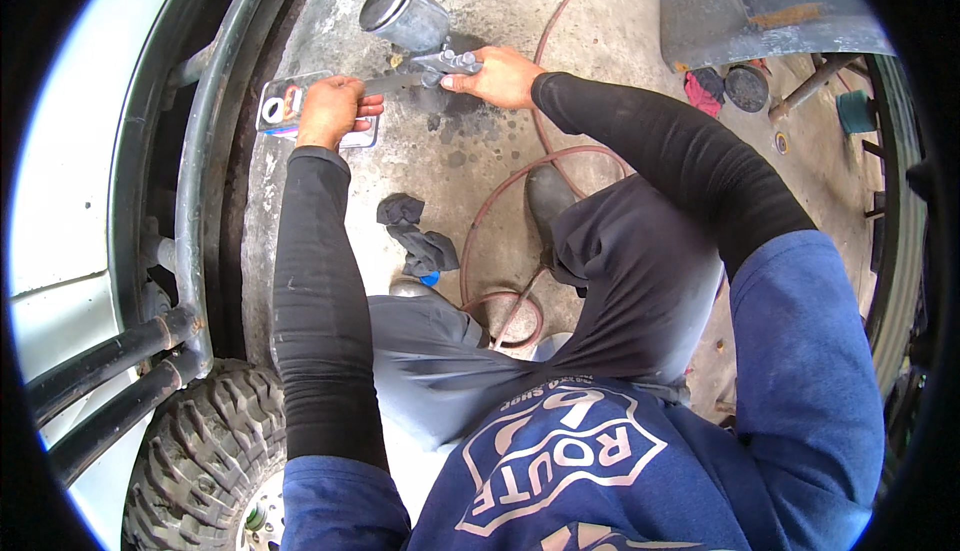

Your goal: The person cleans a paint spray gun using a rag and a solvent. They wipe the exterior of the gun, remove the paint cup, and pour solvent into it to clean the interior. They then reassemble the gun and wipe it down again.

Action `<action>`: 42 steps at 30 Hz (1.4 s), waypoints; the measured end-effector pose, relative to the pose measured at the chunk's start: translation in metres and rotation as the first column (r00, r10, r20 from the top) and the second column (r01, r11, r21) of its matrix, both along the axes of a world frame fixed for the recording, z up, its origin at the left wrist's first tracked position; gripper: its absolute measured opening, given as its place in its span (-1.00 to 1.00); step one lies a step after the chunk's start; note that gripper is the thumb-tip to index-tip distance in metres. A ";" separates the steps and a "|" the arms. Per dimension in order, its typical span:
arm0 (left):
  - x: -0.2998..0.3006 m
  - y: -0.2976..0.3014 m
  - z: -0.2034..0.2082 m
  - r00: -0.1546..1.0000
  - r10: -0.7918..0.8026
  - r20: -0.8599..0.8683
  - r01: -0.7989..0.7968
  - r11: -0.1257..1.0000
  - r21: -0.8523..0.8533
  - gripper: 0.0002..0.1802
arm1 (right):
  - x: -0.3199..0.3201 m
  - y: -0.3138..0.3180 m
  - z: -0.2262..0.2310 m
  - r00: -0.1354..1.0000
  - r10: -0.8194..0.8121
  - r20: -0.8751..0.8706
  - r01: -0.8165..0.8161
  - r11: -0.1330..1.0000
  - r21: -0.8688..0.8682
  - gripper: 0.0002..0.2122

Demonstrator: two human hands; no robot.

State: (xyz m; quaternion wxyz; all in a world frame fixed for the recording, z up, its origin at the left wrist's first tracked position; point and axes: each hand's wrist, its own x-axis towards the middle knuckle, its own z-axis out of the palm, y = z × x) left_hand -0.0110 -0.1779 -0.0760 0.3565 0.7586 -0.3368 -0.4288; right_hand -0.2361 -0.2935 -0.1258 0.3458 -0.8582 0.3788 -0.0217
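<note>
My right hand is closed around a metal spray gun. Its grey cup with a dark lid sticks out beyond the gun. Between the gun and my left hand runs a grey flat strip, whose kind I cannot make out. The fingers of my left hand are curled together at the strip's left end. Beneath that hand lies a clear flat plastic package with a white ring and orange and blue parts showing.
A dark crumpled cloth lies on the concrete near my feet. A reddish hose loops over the floor. Metal tubing and a knobby tyre stand at the left. A grey panel and a red-black rag are far right.
</note>
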 end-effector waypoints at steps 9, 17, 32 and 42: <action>-0.001 0.005 0.004 1.000 0.009 -0.001 -0.009 0.999 -0.038 -0.69 | -0.020 -0.018 -0.002 0.998 -0.058 -0.032 0.059 0.998 0.029 -0.36; 0.004 0.007 0.010 0.999 -0.046 0.013 0.046 0.999 0.012 -0.65 | -0.019 -0.029 -0.025 0.994 -0.104 0.028 0.104 0.994 -0.019 -0.41; 0.011 0.008 0.010 0.998 -0.045 0.038 0.044 0.999 0.030 -0.59 | -0.018 -0.031 -0.020 0.986 -0.131 0.101 0.126 0.991 0.054 -0.42; 0.011 0.008 0.010 0.998 -0.030 0.051 0.028 0.999 0.030 -0.60 | -0.011 -0.026 -0.013 0.974 -0.144 0.177 0.127 0.987 0.102 -0.49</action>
